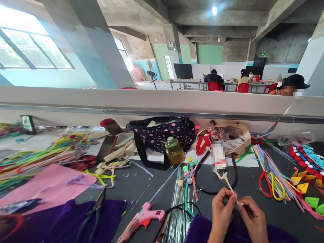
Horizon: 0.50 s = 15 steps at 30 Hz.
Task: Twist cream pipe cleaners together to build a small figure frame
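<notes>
My left hand (222,211) pinches a cream pipe cleaner (229,184) between thumb and fingers. Its twisted length runs up and away from the fingertips and forks at the far end, near a blurred-out patch. Close beside it, my right hand (253,217) is closed on the short lower end of the same pipe cleaner. Both hands are above purple cloth (202,229) at the front edge of the table. Just left of them lies a small bunch of coloured pipe-cleaner flowers (190,173) on a bundle of shiny clear strips (174,209).
A pink glue gun (149,216) and pliers (95,209) lie to the left. Scissors (265,184) rest by loose pipe cleaners (275,165) on the right. Behind stand a bottle (174,153), a patterned bag (167,133) and a canvas bag (244,136). People sit beyond the partition (152,96).
</notes>
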{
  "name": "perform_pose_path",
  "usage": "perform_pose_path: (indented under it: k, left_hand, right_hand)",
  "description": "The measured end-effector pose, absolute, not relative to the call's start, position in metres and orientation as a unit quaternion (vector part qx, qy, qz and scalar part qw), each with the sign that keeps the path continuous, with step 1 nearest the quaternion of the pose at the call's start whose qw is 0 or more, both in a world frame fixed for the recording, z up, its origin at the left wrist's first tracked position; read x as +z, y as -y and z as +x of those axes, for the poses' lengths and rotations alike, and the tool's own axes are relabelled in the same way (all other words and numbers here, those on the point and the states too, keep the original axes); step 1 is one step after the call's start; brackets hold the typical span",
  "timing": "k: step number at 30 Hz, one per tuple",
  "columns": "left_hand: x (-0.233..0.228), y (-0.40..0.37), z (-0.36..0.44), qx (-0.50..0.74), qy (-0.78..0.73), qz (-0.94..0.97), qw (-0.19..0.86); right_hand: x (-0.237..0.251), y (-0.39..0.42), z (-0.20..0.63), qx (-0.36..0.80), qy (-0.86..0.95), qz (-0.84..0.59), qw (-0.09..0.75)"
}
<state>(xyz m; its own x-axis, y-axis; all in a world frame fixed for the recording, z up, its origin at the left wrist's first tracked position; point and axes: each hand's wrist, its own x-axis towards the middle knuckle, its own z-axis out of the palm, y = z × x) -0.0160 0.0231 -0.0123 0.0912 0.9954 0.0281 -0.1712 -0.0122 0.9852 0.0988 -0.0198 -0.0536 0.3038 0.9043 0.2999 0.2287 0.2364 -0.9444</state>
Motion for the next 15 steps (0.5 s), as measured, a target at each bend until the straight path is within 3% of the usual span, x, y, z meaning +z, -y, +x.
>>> perform_pose_path:
  k: [6, 15]
  left_hand:
    - [-0.018, -0.024, -0.014, 0.529, -0.409, 0.431, 0.606]
    - [-0.012, -0.023, -0.01, 0.545, -0.38, 0.373, 0.648]
  right_hand:
    - [-0.043, 0.025, 0.096, 0.219, 0.549, -0.548, 0.592]
    - [-0.046, 0.029, 0.094, 0.225, 0.513, -0.564, 0.606]
